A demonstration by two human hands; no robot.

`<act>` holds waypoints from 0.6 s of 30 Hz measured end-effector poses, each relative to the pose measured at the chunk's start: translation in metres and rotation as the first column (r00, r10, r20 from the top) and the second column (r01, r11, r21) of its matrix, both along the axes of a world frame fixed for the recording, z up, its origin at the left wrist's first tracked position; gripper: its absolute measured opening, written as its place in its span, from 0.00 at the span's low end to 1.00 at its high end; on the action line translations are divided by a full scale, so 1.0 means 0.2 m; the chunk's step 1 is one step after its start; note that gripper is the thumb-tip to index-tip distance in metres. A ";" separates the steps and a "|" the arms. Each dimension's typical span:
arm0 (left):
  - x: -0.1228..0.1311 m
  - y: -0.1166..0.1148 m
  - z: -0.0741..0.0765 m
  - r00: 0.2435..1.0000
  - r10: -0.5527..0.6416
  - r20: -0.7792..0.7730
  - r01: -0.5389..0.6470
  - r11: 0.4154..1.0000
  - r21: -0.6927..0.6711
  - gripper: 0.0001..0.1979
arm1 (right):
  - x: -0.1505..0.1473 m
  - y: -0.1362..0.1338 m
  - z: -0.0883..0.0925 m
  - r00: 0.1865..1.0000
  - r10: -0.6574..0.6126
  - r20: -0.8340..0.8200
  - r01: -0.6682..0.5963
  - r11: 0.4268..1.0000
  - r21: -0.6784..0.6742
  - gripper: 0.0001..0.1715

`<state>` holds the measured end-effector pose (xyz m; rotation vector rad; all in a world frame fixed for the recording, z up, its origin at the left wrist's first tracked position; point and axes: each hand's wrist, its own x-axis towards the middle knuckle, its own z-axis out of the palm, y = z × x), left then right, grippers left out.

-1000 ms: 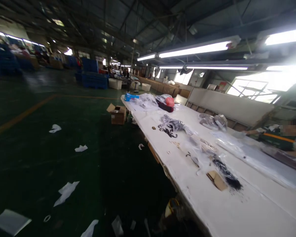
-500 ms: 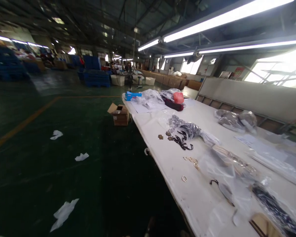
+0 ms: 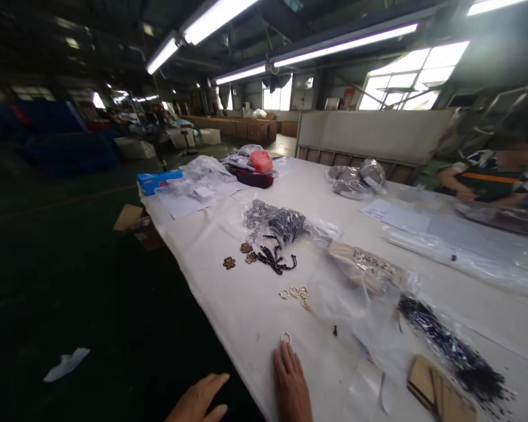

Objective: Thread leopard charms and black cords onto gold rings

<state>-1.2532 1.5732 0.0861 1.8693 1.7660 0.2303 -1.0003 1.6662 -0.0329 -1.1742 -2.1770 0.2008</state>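
My right hand lies flat on the white table, fingers stretched out, its fingertips just short of a single metal ring. My left hand hovers open beside the table's near edge, holding nothing. Several more gold rings lie a little farther up the table. Beyond them are black beaded pieces and a clear bag of dark trim. A crumpled clear plastic bag lies to the right of the rings.
A dark beaded strip and cardboard cards lie at the right. A blue box and red bag sit at the far end. A co-worker's arm rests on the far right. A cardboard box and paper scraps lie on the dark floor.
The view has swung right and down onto the table. Both my hands have come into view at the bottom, the right one now flat on the cloth by the ring.
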 end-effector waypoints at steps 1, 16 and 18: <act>0.02 0.07 -0.01 1.000 -0.031 0.003 0.030 0.999 0.029 0.23 | 0.02 0.02 0.01 1.000 -0.006 0.006 0.006 1.000 -0.015 0.30; 0.49 1.52 -0.49 0.792 -0.606 0.068 0.483 0.692 0.537 0.27 | -0.01 0.20 0.06 0.696 -0.692 0.194 0.700 0.713 0.031 0.31; 0.60 1.65 -0.46 0.750 -0.661 0.027 0.561 0.657 0.504 0.27 | -0.03 0.19 0.05 0.671 -0.713 0.204 0.714 0.695 0.079 0.32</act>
